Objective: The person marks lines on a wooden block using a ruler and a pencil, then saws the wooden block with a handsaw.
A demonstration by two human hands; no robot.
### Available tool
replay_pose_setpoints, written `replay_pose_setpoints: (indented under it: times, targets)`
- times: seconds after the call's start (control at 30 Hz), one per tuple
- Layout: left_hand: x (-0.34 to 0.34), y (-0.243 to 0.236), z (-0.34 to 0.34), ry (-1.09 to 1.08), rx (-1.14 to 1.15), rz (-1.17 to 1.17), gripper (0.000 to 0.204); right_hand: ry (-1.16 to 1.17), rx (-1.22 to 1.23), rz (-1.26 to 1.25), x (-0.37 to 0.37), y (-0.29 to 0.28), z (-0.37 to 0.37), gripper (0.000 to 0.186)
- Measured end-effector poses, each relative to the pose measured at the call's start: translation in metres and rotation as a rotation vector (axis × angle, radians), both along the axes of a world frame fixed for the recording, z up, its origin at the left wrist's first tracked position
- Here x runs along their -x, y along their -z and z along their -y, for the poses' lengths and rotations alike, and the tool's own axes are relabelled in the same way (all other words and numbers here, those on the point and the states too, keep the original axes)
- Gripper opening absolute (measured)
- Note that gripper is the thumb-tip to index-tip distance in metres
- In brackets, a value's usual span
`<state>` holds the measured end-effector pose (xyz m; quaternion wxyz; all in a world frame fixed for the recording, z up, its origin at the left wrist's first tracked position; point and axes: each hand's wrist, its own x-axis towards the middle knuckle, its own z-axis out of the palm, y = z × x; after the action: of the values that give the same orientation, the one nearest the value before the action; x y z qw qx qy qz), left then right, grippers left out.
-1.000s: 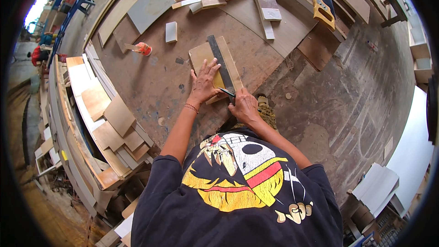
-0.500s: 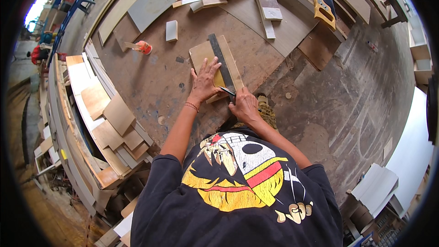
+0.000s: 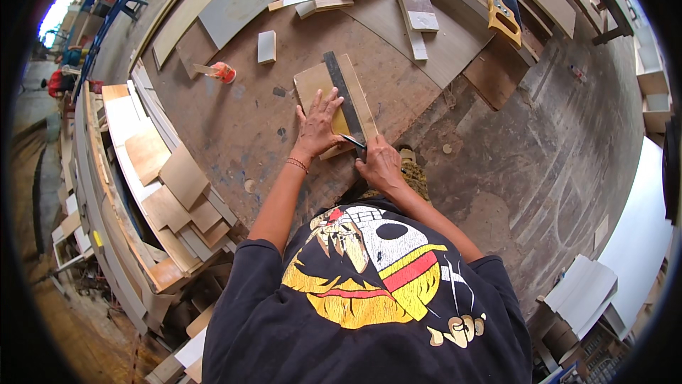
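Head view, left hand (image 3: pixel 317 127) spread on wooden board (image 3: pixel 310 84), right hand (image 3: pixel 382 165) grasping pen-like tool (image 3: pixel 353 142); dark strip (image 3: pixel 342 89) atop board

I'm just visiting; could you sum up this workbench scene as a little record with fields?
Left hand: fingers spread on the light-brown board
Right hand: holds a slim dark tool near the board's close end; exact kind unclear
On the board: long dark strip, lying lengthwise
Left of the board: red-orange container
Beyond the board: small pale block
Upper right: saw with a wooden handle
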<state>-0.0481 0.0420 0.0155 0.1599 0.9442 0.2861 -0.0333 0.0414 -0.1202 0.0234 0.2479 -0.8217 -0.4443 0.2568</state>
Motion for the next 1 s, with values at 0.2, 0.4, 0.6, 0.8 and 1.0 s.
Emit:
replay_pose_setpoints:
  times: [0.2, 0.4, 0.6, 0.8, 1.0]
  targets:
    - [0.000, 0.000, 0.002, -0.002, -0.003, 0.031, 0.101, 0.072, -0.005, -0.120, -0.015, 0.001, 0.003, 0.023]
    - [0.001, 0.001, 0.002, -0.002, -0.007, 0.041, 0.103, 0.217, -0.125, -0.310, -0.033, 0.010, 0.008, 0.018]
    - [-0.001, -0.001, 0.002, -0.002, -0.001, 0.021, 0.104, 0.337, -0.139, -0.612, -0.044, 0.037, 0.011, 0.022]
    - [-0.001, 0.001, 0.001, -0.005, 0.008, 0.031, 0.104, 0.313, -0.114, -0.502, -0.041, 0.022, 0.009, 0.023]
    - [-0.001, -0.001, 0.002, -0.010, 0.012, 0.020, 0.106, 0.293, -0.110, -0.456, -0.039, 0.014, 0.009, 0.023]
